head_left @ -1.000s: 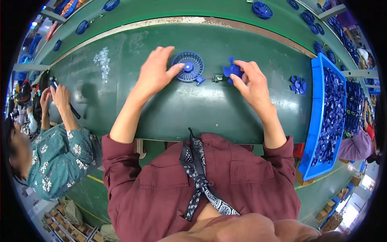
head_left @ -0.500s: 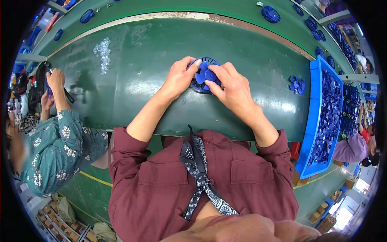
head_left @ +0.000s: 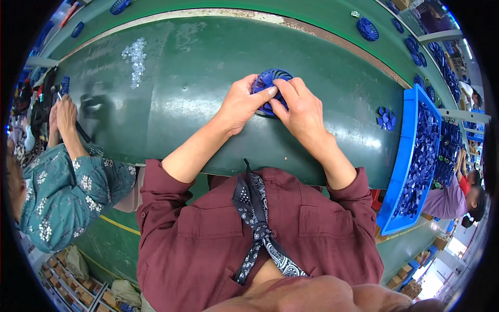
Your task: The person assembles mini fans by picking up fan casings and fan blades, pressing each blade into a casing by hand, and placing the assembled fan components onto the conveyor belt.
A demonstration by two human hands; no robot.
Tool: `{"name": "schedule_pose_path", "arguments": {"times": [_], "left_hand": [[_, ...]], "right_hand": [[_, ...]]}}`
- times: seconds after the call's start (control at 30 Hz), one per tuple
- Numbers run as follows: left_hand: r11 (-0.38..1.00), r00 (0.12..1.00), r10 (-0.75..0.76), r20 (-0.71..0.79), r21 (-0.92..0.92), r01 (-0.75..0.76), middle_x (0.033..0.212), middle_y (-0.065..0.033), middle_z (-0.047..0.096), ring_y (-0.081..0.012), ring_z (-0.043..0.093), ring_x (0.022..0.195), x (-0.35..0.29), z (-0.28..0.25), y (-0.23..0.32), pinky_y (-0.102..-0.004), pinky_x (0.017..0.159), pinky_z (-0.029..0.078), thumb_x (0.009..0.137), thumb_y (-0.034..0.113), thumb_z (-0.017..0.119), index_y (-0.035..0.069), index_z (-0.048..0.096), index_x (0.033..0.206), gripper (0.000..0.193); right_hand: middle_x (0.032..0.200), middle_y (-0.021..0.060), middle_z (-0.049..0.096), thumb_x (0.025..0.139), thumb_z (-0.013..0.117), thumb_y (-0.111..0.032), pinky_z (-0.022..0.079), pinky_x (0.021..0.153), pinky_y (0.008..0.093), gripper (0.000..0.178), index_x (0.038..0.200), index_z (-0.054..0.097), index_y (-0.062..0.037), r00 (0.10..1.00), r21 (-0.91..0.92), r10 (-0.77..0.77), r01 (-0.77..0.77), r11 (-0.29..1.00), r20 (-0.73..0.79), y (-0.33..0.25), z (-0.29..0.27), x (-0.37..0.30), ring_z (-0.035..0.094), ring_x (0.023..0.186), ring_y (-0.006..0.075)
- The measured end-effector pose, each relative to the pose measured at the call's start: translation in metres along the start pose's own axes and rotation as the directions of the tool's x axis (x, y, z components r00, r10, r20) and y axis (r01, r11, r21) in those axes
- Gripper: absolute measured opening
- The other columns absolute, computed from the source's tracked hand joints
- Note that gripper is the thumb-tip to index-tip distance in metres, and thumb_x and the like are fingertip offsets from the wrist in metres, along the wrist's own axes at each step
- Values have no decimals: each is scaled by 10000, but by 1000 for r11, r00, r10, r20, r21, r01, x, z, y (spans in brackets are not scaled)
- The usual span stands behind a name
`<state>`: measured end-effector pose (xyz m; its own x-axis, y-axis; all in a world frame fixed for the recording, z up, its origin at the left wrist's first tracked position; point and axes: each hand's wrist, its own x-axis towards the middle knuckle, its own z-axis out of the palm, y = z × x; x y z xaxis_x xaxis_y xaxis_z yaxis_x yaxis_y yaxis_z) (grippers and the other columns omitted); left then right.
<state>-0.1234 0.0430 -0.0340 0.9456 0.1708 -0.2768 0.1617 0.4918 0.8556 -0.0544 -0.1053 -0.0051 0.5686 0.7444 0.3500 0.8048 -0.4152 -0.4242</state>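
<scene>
A round blue fan guard [head_left: 272, 73] with a slotted rim is held up over the green table in front of me. My left hand [head_left: 240, 104] grips its left side, the thumb reaching across the front. Inside the guard sits a blue fan blade [head_left: 266, 107], mostly covered by fingers. My right hand [head_left: 304, 106] is closed at the right side, thumb and fingertips pinching at the blade near my left thumb. How far the blade is seated inside the guard cannot be seen.
Small clear parts [head_left: 137, 61] lie in a pile at the left. Loose blue fan blades [head_left: 386, 118] rest near a blue crate [head_left: 405, 151] full of blades. Beyond the table edge, more guards [head_left: 367, 28] lie on a green belt. A co-worker's hands [head_left: 64, 115] work at far left.
The guard now stands more tilted, with its rim raised. My left thumb has come across toward the blade's middle, and my right fingers have drawn closer to it.
</scene>
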Motion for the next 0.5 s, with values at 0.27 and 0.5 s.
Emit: {"name": "schedule_pose_path", "arguments": {"times": [0.27,0.5], "left_hand": [[944,987,163,2,289,-156,933,-54,651,-90,589,836,3,-6,6,-248,760,491,863,122,666,-39,588,1093,291],[762,958,287,28,599,-246,886,-109,671,-152,619,820,4,-7,7,-302,758,501,829,250,664,-52,607,1045,376]], "right_hand": [[941,148,634,733,782,-254,511,656,356,443,1074,626,-17,997,240,-23,39,970,-67,39,-4,9,631,802,281],[746,99,626,749,780,-308,467,630,315,401,940,644,16,913,467,168,-340,817,372,52,8,16,559,706,127]]}}
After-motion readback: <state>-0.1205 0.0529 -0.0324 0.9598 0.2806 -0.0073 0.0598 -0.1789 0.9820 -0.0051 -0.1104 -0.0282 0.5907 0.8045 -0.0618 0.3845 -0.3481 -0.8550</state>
